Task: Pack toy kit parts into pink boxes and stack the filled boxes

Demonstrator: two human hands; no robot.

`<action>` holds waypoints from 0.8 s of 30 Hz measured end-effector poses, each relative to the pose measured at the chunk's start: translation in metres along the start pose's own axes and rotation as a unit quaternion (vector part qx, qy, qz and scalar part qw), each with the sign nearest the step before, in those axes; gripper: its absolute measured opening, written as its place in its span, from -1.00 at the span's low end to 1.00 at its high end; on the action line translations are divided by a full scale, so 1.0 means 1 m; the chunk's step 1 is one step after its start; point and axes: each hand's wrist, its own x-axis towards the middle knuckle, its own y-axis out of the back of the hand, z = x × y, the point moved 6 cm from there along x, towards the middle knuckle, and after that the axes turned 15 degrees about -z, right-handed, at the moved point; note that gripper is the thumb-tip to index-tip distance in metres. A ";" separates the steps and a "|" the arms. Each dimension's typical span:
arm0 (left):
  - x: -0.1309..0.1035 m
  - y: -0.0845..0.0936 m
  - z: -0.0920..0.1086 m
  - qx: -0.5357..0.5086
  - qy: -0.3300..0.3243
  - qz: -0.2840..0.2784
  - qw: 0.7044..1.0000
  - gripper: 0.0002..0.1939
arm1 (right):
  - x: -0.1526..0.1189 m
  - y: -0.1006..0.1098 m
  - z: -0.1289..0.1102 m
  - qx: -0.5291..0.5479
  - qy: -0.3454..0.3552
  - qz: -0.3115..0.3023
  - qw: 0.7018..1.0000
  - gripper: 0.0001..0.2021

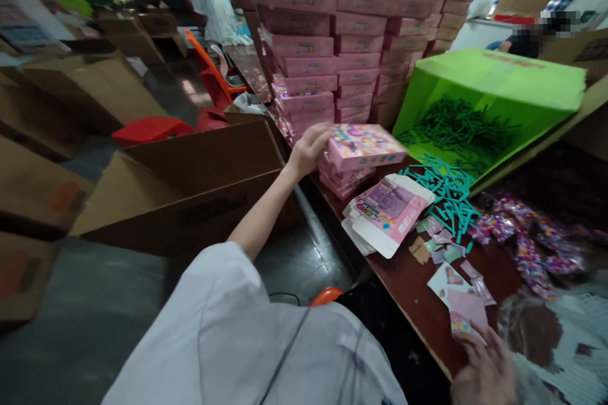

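My left hand (311,149) is closed on the left end of a pink printed box (368,144), above a short stack of similar pink boxes (344,182). At the lower right, my right hand (489,367) has its fingers on the lower edge of a pink card (468,310), which overlaps a white printed card (444,285). Some blur hides the exact grip there. Between the hands lies a pile of flat, unfolded pink-and-white cartons (392,212). Small packets (441,240) and teal sticks (451,193) are scattered beside it.
Tall stacks of pink boxes (308,47) stand at the back. A green bin (503,85) on its side holds dark green sticks. Shiny packet strips (527,247) and clear plastic (532,329) lie right. An open cardboard box (190,202) stands left. Two people (213,12) are farther off.
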 end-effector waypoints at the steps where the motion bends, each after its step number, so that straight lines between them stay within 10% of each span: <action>1: -0.002 -0.009 -0.017 0.005 0.017 0.000 1.000 -0.60 | 0.003 -0.014 -0.007 0.067 0.001 0.045 0.997 -0.47; 5: -0.018 -0.025 -0.060 0.038 0.059 0.053 0.996 -0.58 | 0.046 -0.084 -0.040 0.186 -0.017 -0.024 0.982 -0.60; 10: -0.022 -0.030 -0.067 0.104 0.049 0.077 0.990 -0.61 | 0.124 -0.129 -0.072 0.053 -0.007 -0.071 0.996 -0.55; 15: -0.063 -0.059 -0.013 0.162 0.177 0.191 0.952 -0.59 | 0.160 -0.155 -0.080 -0.029 -0.052 -0.111 0.992 -0.65; 19: -0.073 -0.135 0.054 0.035 0.125 -0.047 0.990 -0.68 | 0.153 -0.154 -0.093 -0.020 -0.056 -0.094 0.994 -0.75; 24: -0.050 -0.156 0.076 -0.109 0.216 -0.062 0.968 -0.51 | 0.127 -0.122 -0.123 0.024 -0.010 -0.041 0.999 -0.80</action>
